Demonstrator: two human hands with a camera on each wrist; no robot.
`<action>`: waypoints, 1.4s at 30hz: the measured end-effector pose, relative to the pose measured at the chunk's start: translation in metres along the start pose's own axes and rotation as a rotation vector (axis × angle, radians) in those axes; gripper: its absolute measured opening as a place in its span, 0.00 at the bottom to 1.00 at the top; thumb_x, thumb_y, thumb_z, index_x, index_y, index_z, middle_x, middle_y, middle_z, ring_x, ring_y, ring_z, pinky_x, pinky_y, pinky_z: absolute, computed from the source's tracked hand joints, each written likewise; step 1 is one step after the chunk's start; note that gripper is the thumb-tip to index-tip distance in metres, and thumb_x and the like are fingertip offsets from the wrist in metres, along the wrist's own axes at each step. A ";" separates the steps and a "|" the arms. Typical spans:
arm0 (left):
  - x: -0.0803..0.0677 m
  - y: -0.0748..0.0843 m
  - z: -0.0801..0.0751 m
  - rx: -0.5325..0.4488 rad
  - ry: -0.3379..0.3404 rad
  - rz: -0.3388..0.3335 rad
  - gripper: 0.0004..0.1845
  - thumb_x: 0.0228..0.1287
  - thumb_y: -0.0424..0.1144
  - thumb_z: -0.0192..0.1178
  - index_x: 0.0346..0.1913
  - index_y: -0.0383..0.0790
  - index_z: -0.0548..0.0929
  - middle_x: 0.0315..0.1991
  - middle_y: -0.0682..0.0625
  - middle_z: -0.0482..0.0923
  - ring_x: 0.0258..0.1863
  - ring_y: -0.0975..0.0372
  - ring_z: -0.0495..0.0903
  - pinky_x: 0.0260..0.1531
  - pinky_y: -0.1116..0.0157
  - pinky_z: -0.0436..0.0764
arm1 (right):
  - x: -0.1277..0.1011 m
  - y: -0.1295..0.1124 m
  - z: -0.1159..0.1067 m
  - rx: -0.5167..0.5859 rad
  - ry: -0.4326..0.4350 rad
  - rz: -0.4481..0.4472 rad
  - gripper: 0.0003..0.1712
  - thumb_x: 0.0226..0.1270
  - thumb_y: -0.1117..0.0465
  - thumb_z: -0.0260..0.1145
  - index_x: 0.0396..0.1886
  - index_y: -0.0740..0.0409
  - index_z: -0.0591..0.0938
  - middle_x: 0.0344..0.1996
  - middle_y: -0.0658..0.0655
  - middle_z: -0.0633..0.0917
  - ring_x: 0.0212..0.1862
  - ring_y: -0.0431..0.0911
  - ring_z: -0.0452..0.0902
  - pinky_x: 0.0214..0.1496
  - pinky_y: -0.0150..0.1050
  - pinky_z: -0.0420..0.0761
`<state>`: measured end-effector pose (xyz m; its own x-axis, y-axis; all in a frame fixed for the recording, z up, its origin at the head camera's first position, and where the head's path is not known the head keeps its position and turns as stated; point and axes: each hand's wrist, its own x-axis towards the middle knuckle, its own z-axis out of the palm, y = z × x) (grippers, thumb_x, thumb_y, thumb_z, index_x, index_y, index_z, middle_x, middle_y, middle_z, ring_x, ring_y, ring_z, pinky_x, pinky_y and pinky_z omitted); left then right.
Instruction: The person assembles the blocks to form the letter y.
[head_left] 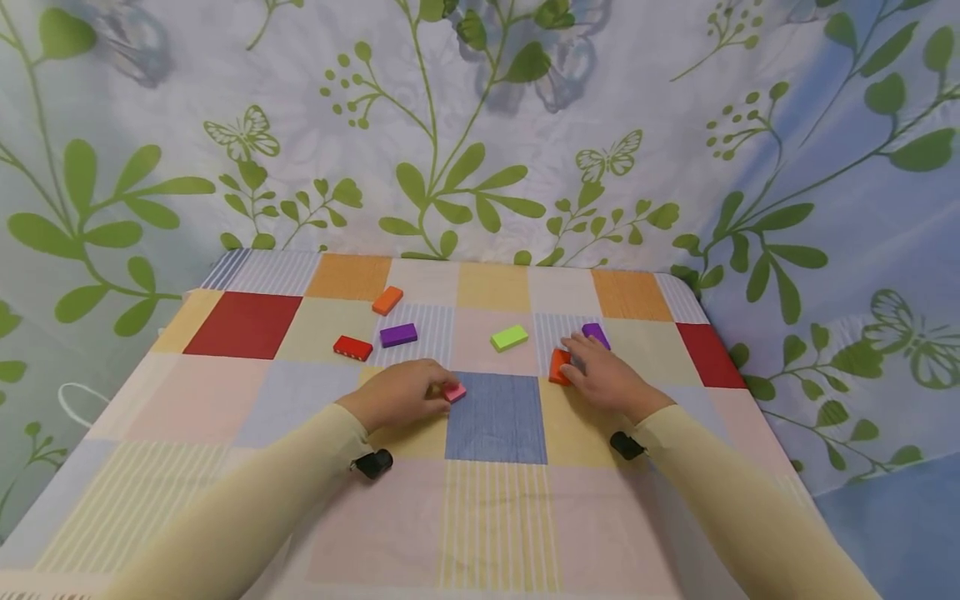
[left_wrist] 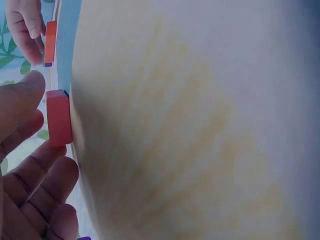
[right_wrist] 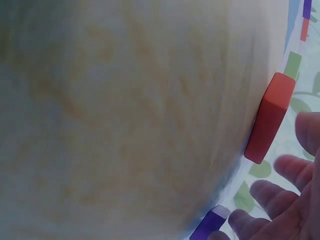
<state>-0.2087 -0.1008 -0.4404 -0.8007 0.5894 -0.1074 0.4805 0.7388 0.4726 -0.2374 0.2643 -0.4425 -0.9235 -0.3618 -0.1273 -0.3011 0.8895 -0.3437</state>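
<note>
We see the desk (head_left: 247,400) spread with a checked cloth of red, orange, yellow, blue and pale squares, backed by a curtain (head_left: 480,125) printed with green leaves and butterflies. Our left hand (head_left: 401,394) lies on the cloth with its fingertips against a small pink block (head_left: 454,392) at the edge of the blue square; from the left wrist view the fingers look loosely spread beside the block, not wrapped round it. Our right hand (head_left: 606,375) rests flat with relaxed fingers touching an orange block (head_left: 558,367), and a purple block (head_left: 596,334) sits just beyond its fingertips. Between the two hands, farther back, lies a green block (head_left: 509,337). To the left, well apart from the hands, we have a second purple block (head_left: 398,335), a red block (head_left: 352,347) beside it, and another orange block (head_left: 387,300) behind them. Nothing lies across either hand's block. We can read no writing anywhere.
</note>
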 end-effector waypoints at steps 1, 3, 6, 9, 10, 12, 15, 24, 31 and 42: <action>0.001 0.000 0.001 -0.005 -0.004 -0.012 0.19 0.69 0.47 0.71 0.61 0.50 0.88 0.54 0.55 0.86 0.56 0.61 0.83 0.62 0.58 0.83 | 0.000 0.000 0.000 -0.003 -0.008 0.010 0.35 0.84 0.53 0.57 0.80 0.67 0.64 0.81 0.73 0.61 0.83 0.68 0.50 0.83 0.64 0.53; 0.001 0.001 0.002 -0.013 -0.011 -0.036 0.19 0.69 0.47 0.71 0.60 0.51 0.88 0.53 0.56 0.86 0.55 0.61 0.83 0.62 0.58 0.82 | 0.000 -0.001 0.000 -0.017 -0.020 0.031 0.35 0.83 0.51 0.58 0.80 0.64 0.66 0.81 0.71 0.62 0.83 0.68 0.52 0.83 0.64 0.55; 0.003 0.002 0.002 -0.020 -0.015 -0.060 0.18 0.70 0.47 0.71 0.60 0.51 0.88 0.53 0.57 0.87 0.54 0.61 0.82 0.62 0.58 0.82 | 0.000 -0.001 -0.001 -0.021 -0.027 0.031 0.33 0.81 0.52 0.61 0.78 0.62 0.70 0.79 0.70 0.66 0.82 0.66 0.57 0.82 0.63 0.59; 0.005 0.004 0.002 -0.026 -0.014 -0.070 0.18 0.70 0.47 0.70 0.60 0.51 0.88 0.51 0.57 0.87 0.52 0.61 0.82 0.61 0.57 0.83 | 0.000 0.002 -0.001 -0.007 -0.028 0.017 0.33 0.79 0.52 0.64 0.77 0.60 0.72 0.76 0.67 0.73 0.77 0.64 0.67 0.79 0.63 0.66; 0.005 0.004 0.002 -0.027 -0.013 -0.071 0.17 0.70 0.47 0.70 0.60 0.52 0.88 0.51 0.58 0.86 0.52 0.61 0.82 0.61 0.57 0.83 | 0.000 0.003 -0.001 0.000 -0.030 0.011 0.33 0.79 0.52 0.65 0.77 0.60 0.72 0.74 0.66 0.75 0.75 0.63 0.71 0.78 0.63 0.68; 0.006 0.004 0.003 -0.022 -0.009 -0.074 0.17 0.70 0.46 0.70 0.59 0.52 0.88 0.50 0.58 0.86 0.52 0.62 0.82 0.61 0.58 0.82 | -0.001 0.004 -0.001 0.013 -0.039 0.015 0.34 0.78 0.52 0.66 0.78 0.58 0.72 0.72 0.65 0.78 0.71 0.62 0.75 0.75 0.63 0.71; 0.006 0.005 0.003 -0.022 -0.003 -0.080 0.16 0.70 0.45 0.70 0.59 0.52 0.89 0.48 0.59 0.86 0.50 0.62 0.81 0.59 0.59 0.82 | -0.002 0.007 -0.001 0.032 -0.061 0.050 0.36 0.76 0.51 0.68 0.79 0.54 0.71 0.72 0.63 0.78 0.70 0.61 0.76 0.75 0.63 0.71; 0.007 0.008 0.004 -0.030 0.019 -0.099 0.13 0.70 0.45 0.70 0.54 0.53 0.90 0.44 0.59 0.86 0.46 0.62 0.81 0.57 0.60 0.83 | -0.004 0.006 -0.004 0.050 -0.071 0.081 0.38 0.74 0.51 0.70 0.80 0.52 0.71 0.71 0.65 0.79 0.68 0.63 0.76 0.74 0.65 0.71; 0.008 0.011 0.004 -0.027 0.023 -0.120 0.11 0.69 0.45 0.71 0.52 0.52 0.89 0.41 0.58 0.85 0.42 0.61 0.80 0.53 0.60 0.83 | -0.004 0.004 -0.005 0.066 -0.072 0.108 0.38 0.73 0.51 0.71 0.79 0.51 0.72 0.70 0.66 0.79 0.67 0.62 0.77 0.74 0.65 0.72; 0.011 0.013 0.008 0.007 0.049 -0.126 0.10 0.70 0.46 0.69 0.52 0.52 0.89 0.42 0.57 0.86 0.42 0.62 0.81 0.53 0.60 0.84 | -0.003 0.007 -0.004 0.056 -0.064 0.097 0.38 0.73 0.51 0.72 0.78 0.51 0.72 0.70 0.65 0.80 0.68 0.63 0.77 0.74 0.65 0.71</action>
<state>-0.2083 -0.0826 -0.4425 -0.8713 0.4753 -0.1222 0.3774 0.8081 0.4522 -0.2375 0.2727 -0.4406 -0.9300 -0.2939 -0.2206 -0.1961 0.9047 -0.3782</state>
